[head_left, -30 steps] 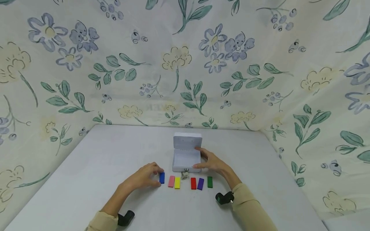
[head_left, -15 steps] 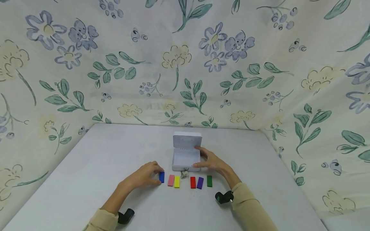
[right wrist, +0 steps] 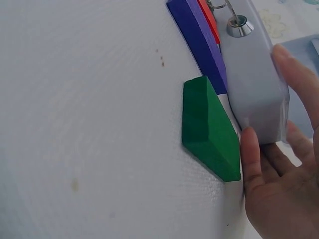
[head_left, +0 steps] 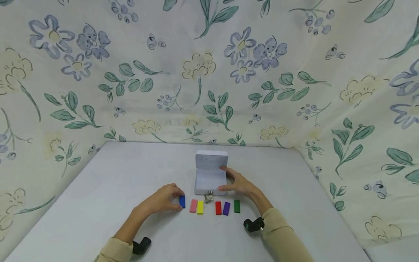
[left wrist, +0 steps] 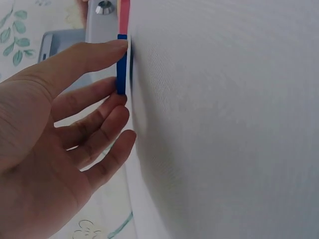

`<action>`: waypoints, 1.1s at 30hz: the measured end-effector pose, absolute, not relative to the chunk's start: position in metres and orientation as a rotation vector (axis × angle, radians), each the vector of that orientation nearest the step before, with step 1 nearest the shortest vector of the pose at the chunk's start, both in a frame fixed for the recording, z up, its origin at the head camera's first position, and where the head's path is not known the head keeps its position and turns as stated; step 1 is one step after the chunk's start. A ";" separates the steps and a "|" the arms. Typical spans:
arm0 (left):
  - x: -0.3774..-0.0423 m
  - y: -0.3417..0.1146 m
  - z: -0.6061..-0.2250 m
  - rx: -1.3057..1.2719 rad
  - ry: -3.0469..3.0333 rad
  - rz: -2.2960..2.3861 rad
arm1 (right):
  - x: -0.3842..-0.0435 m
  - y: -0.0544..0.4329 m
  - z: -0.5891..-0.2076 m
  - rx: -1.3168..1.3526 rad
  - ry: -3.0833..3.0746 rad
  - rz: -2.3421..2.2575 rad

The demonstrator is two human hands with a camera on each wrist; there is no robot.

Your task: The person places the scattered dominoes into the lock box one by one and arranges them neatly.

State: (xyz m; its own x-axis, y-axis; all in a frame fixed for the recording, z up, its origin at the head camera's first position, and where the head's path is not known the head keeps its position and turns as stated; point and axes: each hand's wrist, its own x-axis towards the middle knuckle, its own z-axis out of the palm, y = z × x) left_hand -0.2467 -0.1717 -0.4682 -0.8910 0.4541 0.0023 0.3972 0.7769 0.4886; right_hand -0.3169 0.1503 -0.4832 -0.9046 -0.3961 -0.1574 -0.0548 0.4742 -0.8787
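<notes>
My left hand [head_left: 163, 198] pinches a blue block [left wrist: 121, 74] between thumb and fingertips, at the left end of a row of coloured blocks. In the left wrist view the block stands on edge, with a dark shadow strip beside it on the table. My right hand [head_left: 240, 183] holds the right side of a small white lockable metal box [head_left: 200, 191], its thumb over the front rim and other fingers along the side. The lid [head_left: 211, 161] is raised, and the inside shows bare. Keys [head_left: 208, 198] hang from the lock [right wrist: 239, 26] on the front.
Before the box lie a pink block [head_left: 193, 206], a yellow block [head_left: 200, 207], a red block [head_left: 218, 208], a purple block [head_left: 226, 208] and a green block [head_left: 237, 206]. The white table [head_left: 137, 163] meets a flowered cloth [head_left: 176, 91] at the back and sides.
The blue block has shifted slightly left against the fingers of my left hand. My right hand keeps its hold on the box, and the other blocks have not moved.
</notes>
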 end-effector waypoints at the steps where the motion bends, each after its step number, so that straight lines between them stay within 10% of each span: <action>1: -0.247 -0.172 -0.468 0.685 2.854 0.748 | -0.317 0.150 -0.484 -0.382 2.385 -1.403; 33: -0.288 -0.151 -0.451 0.818 2.827 0.887 | -0.324 0.149 -0.482 -0.382 2.371 -1.419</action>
State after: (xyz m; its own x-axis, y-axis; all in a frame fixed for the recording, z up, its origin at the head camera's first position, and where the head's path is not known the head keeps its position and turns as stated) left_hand -0.2878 -0.1512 -0.4510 -0.8562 0.5085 0.0914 0.4696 0.6922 0.5481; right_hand -0.3238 0.1492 -0.4824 -0.9022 -0.4012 -0.1583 -0.0501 0.4620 -0.8854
